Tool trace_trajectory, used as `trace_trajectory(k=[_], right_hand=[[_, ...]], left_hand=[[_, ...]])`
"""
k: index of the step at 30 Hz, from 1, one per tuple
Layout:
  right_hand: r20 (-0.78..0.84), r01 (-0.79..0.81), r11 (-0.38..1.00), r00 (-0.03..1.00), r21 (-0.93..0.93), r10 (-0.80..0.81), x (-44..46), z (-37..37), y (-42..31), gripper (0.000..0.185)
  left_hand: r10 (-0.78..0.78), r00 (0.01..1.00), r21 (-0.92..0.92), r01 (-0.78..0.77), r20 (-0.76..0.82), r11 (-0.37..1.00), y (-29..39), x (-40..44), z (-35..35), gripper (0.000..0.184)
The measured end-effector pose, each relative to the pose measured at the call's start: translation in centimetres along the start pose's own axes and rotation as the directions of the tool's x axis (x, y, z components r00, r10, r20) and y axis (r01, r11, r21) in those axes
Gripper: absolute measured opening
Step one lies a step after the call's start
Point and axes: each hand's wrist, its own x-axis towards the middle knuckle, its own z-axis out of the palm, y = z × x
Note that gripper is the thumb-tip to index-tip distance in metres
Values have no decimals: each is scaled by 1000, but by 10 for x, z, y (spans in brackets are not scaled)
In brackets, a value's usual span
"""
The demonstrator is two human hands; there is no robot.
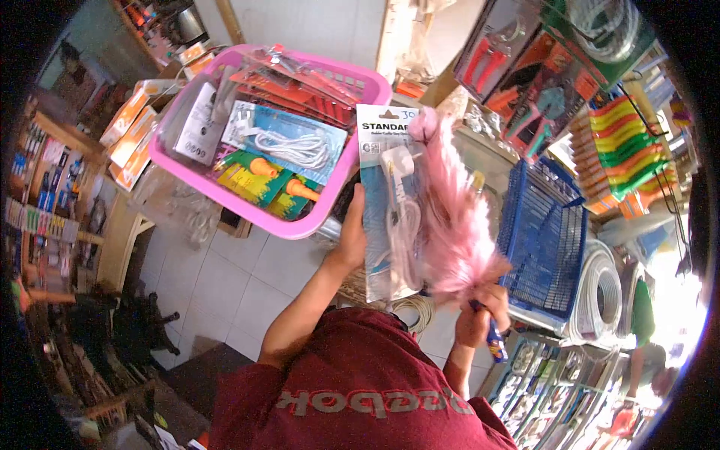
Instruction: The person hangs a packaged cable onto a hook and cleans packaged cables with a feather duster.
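My left hand point(352, 236) grips the left edge of a packaged extension cord point(400, 214), a tall blister card marked STANDARD with a white cable inside. In my right hand point(482, 315) is the handle of a fluffy pink feather duster point(457, 217). Its plumes lie against the right side of the package and cover part of the printed label. Just left of the package is a pink plastic basket point(247, 214) filled with packaged goods. Among them are a blue card with a white cable point(289, 142), yellow-green packs point(259, 180) and red packs point(300, 86).
A blue plastic basket point(544, 240) stands to the right, beside coiled white cable point(600, 292). Carded tools point(517, 90) and colourful handled items point(626, 150) hang at upper right. Orange-white boxes point(135, 135) sit left of the pink basket. Stocked shelves point(52, 225) line the far left.
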Motion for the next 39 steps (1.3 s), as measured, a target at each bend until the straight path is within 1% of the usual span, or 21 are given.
trace_trajectory(k=[2,4,5,6,8,9,13,15,17,18,21,26,28,29,31,33,35,36,37,38,39], right_hand=[[-49,11,980,999,198,-2,11,-5,0,35],[-77,11,946,997,324,14,22,-16,9,30],[-50,11,893,999,450,13,27,-18,14,25],[-42,-30,873,997,486,58,28,-24,18,25],[60,-90,761,996,642,67,35,-21,26,27],[134,-157,733,987,661,91,37,-15,26,29],[301,-269,687,951,675,76,33,27,21,31],[371,-331,618,926,714,67,33,41,28,31],[448,-391,564,893,727,41,38,34,49,26],[442,-396,441,897,805,-1,41,38,54,26],[494,-449,314,866,837,-78,55,48,54,26],[604,-545,285,775,788,-188,50,81,33,26],[598,-543,268,777,795,-199,38,98,20,26],[615,-580,205,730,788,-297,39,107,18,26],[643,-624,162,716,764,-271,34,114,14,27],[630,-616,218,776,757,7,23,114,6,28],[514,-606,322,792,728,328,16,120,-8,29],[593,-605,283,793,744,137,19,130,-10,29],[647,-617,243,760,748,-60,21,140,-12,29],[693,-660,230,714,715,-105,19,142,-18,28],[638,-618,250,770,746,2,15,145,-19,28]], left_hand=[[-14,999,25,15,-40,1000,13,-19,-9,52],[-84,995,11,85,-59,996,12,-43,-45,53],[-89,992,63,95,-91,993,9,-57,-62,61],[-121,993,1,121,-2,993,13,-73,-67,64],[-141,973,-118,165,183,979,20,-100,-68,73],[-136,952,-170,187,274,968,23,-112,-69,78],[-106,989,-167,123,107,978,26,-157,-66,79],[-42,998,-52,40,-39,998,30,-178,-69,78],[-2,984,-8,1,-180,1000,23,-193,-75,78],[9,970,-6,-11,-242,1000,17,-199,-81,78],[10,943,-27,-20,-332,999,7,-211,-107,78],[-37,981,-104,18,-191,994,25,-226,-131,77],[-50,980,-106,30,-192,994,30,-234,-146,78],[-55,976,-101,34,-212,994,32,-239,-154,78],[-61,968,-100,38,-243,994,35,-248,-167,78],[-65,962,-110,37,-264,993,37,-255,-175,78],[-71,965,-132,38,-253,991,39,-260,-178,78],[-70,968,-143,36,-241,989,39,-261,-179,78],[-71,970,-154,35,-234,988,40,-262,-180,78],[-70,967,-156,32,-243,987,41,-264,-185,78],[-68,967,-157,29,-244,987,41,-265,-187,78]])
